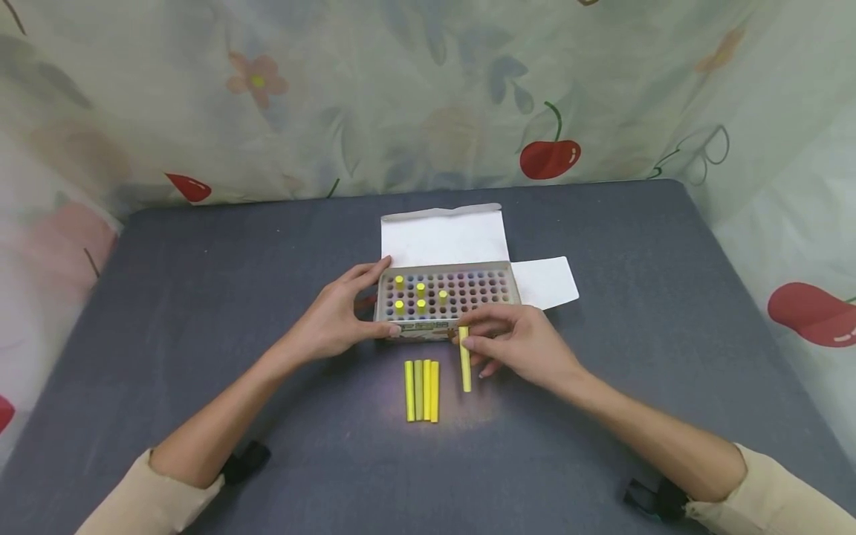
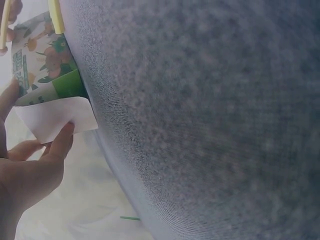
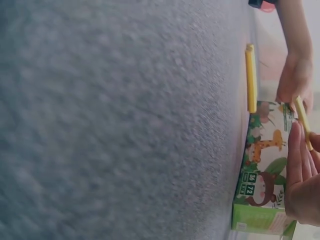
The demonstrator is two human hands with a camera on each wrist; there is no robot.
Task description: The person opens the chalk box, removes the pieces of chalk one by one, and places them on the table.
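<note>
Left hand (image 1: pixel 337 316), fingers curled about the left end of the chalk box (image 1: pixel 446 297), steadies it at the centre of the grey counter (image 1: pixel 200 297). Five yellow chalk sticks stand in the box's left cells. At 6 o'clock from the box, a row of four yellow chalks (image 1: pixel 421 390) lies on the counter. Right hand (image 1: pixel 524 345) pinches one yellow chalk (image 1: pixel 464 360), held just right of the row, at the box's front edge.

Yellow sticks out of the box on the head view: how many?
5. Four lie side by side on the table in a row of sticks; the right hand pinches the fifth stick. Others stand in the box.
</note>
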